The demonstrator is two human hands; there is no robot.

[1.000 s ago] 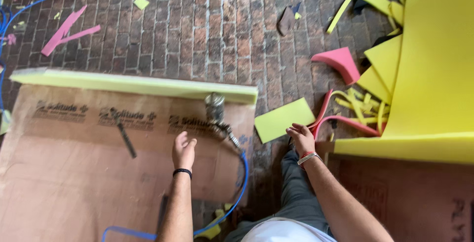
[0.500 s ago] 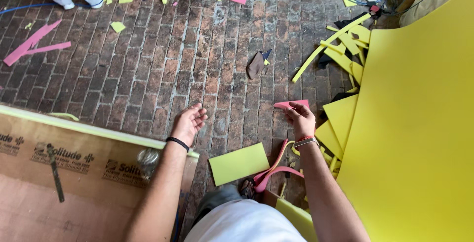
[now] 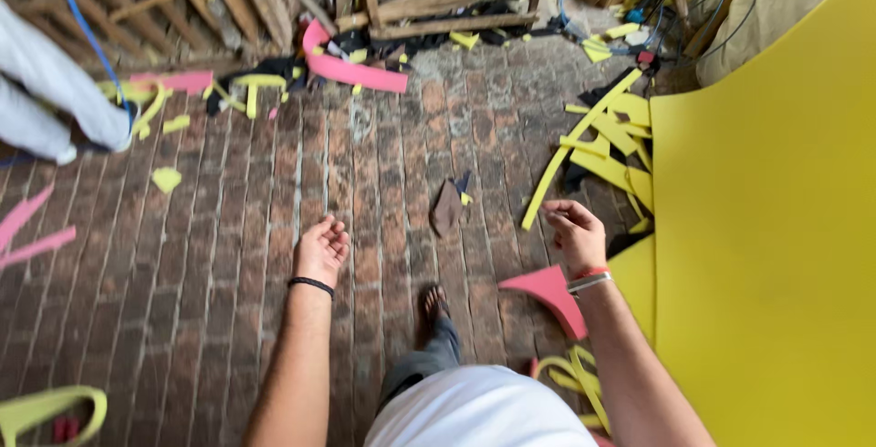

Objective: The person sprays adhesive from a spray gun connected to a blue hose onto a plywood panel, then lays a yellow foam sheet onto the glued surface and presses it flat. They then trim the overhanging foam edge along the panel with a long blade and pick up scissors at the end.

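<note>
View had swung up off the brown sheet. Left hand (image 3: pixel 321 248) loosely open, empty, over brick floor (image 3: pixel 228 255). Right hand (image 3: pixel 577 233) half-curled, contents unclear, above pink foam scrap (image 3: pixel 552 294), beside big yellow foam sheet (image 3: pixel 776 255).

A foam-cutting workshop: a bare brick floor (image 3: pixel 228 255) strewn with yellow foam strips (image 3: pixel 584 150) and pink offcuts (image 3: pixel 351 68), a large yellow foam sheet (image 3: pixel 776 255) at right, stacked timber (image 3: pixel 438 0) at the far side.
</note>
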